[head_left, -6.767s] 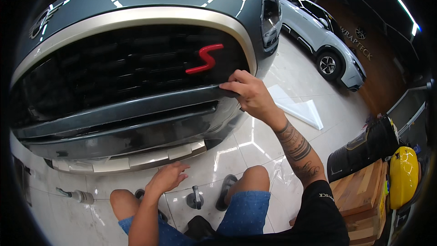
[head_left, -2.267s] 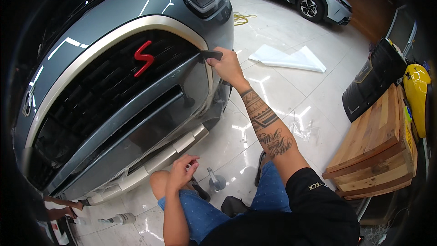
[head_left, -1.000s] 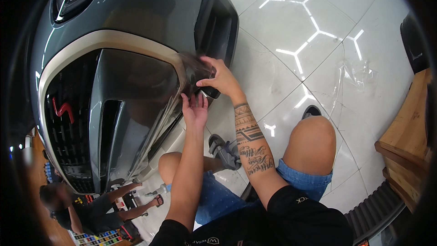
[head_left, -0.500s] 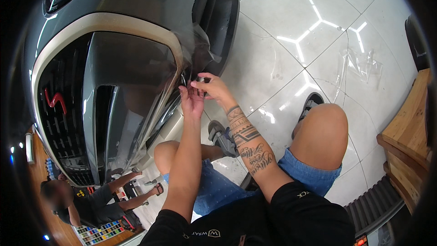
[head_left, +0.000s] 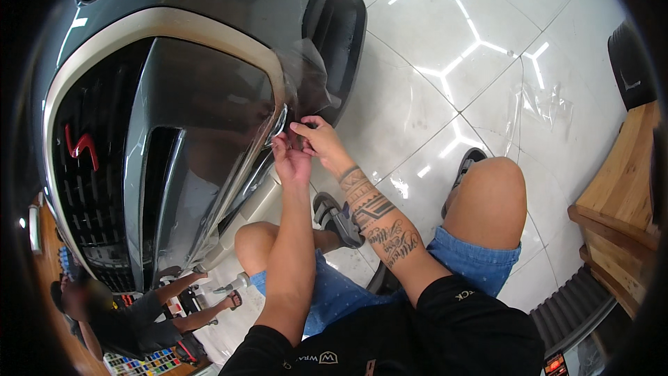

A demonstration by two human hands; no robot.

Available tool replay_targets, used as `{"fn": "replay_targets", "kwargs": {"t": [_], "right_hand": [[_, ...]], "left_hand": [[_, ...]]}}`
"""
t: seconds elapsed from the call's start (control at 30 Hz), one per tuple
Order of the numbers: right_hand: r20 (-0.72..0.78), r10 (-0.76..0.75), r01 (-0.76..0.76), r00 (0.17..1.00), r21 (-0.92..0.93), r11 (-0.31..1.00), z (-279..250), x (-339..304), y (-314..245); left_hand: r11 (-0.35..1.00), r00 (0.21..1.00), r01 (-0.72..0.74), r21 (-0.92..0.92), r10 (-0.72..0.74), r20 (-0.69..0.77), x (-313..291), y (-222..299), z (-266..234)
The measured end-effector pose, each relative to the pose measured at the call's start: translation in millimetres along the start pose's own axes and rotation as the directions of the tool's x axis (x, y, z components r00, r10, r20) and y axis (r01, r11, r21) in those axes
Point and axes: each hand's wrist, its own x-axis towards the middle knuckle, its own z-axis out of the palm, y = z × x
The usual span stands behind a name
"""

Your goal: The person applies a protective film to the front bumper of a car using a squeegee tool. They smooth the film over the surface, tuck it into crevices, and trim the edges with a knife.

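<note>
A dark grey car front (head_left: 216, 0) with a beige-trimmed grille fills the left side. Clear film (head_left: 311, 80) hangs loose over its right front corner, by the dark bumper recess. My left hand (head_left: 292, 163), palm turned up, has its fingers curled and pinched at the film's lower edge, just beside the trim. Right next to it, my right hand (head_left: 323, 141) pinches the same film between thumb and fingers. The two hands nearly touch. The fingertips partly cover the film's edge.
A crumpled clear sheet (head_left: 546, 108) lies on the pale tiled floor (head_left: 410, 90). At the right stands a wooden step-like piece (head_left: 619, 181). Another person (head_left: 132, 317) sits low at the lower left, near a tray of coloured items. A spray bottle (head_left: 236, 283) is on the floor.
My view has shifted slightly. Both hands stay together at the corner, and the loose film above them now spreads out more, toward the right.
</note>
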Motion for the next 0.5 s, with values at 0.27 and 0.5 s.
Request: {"fn": "replay_targets", "kwargs": {"t": [0.27,0.5], "right_hand": [[0.058,0.008,0.009,0.998,-0.276,0.961,2,-10,-14],[-0.071,-0.219,0.154,0.973,-0.508,0.847,-17,-13,-26]], "left_hand": [[0.998,0.992,0.062,0.028,-0.065,0.112,-5,8,-6],[0.988,0.983,0.022,-0.152,-0.049,-0.178,-5,0,26]]}}
